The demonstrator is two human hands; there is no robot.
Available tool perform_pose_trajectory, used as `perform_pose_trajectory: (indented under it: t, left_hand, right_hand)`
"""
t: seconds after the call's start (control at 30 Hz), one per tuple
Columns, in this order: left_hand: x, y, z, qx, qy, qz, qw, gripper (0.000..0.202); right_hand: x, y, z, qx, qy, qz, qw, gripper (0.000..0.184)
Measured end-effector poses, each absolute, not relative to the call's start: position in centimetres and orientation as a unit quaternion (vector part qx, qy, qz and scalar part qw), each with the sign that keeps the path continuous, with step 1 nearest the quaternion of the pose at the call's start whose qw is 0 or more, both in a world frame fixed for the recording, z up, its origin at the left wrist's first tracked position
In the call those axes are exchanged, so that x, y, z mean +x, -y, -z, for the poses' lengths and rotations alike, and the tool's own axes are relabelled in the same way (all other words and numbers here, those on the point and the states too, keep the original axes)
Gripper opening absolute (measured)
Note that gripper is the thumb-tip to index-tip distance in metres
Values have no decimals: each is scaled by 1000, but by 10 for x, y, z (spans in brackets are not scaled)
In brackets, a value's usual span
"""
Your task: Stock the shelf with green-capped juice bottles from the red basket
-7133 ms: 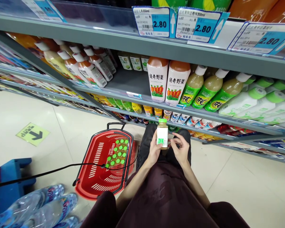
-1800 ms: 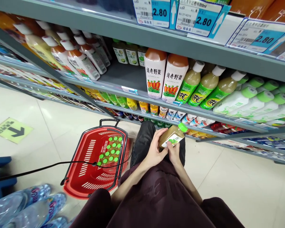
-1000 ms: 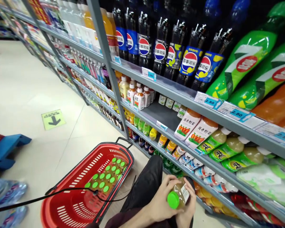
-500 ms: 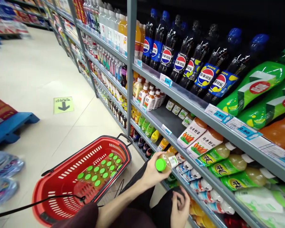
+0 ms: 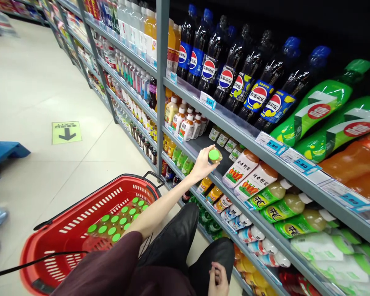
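My left hand (image 5: 203, 164) is closed round a small drink bottle (image 5: 214, 154) with a green cap. It holds the bottle at the front edge of the middle shelf (image 5: 222, 165), cap facing me. Behind the bottle stand several small green-and-white labelled bottles (image 5: 230, 144). My right hand (image 5: 218, 281) rests by my knee at the bottom of the view, fingers curled in, with nothing visible in it. To the left, a red shopping basket (image 5: 64, 211) on the floor holds several green-capped bottles (image 5: 114, 228), partly hidden by my left arm.
Large cola bottles (image 5: 226, 77) and green soda bottles (image 5: 319, 105) fill the upper shelf. Carrot-labelled bottles (image 5: 242, 167) sit right of my left hand. A grey upright post (image 5: 162, 82) divides the shelves. A blue pallet (image 5: 6, 158) and a floor arrow sign (image 5: 66, 132) are at left.
My left hand has moved up and forward with the bottle, from above my knees to the middle shelf. My right hand has dropped lower. The view has shifted slightly right.
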State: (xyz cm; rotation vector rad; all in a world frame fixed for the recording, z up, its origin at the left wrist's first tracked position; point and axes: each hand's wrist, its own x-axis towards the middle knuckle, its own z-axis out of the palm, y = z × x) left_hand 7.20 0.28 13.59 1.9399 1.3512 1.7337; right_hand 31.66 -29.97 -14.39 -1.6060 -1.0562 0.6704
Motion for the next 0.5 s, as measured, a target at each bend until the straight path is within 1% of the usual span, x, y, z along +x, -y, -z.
perform_pose_trajectory:
  t: [0.13,0.23,0.4,0.5]
  left_hand:
    - [75,-31,-144,705,-488,-502,114,86]
    - [79,-53,-147,733,-519,-422,123,90]
    - [88,-88,-148,734,-587,-317,126,84]
    - [97,-107,-151,738,-607,-267,130,85]
  right_hand:
    - [322,299,149,-680,437,-309,501,50]
    - [326,298,151,-683,429,-322,495,52]
    - [329,297,149,-691,431,-328,479,53]
    - [326,296,144,-693,440,-310,479,52]
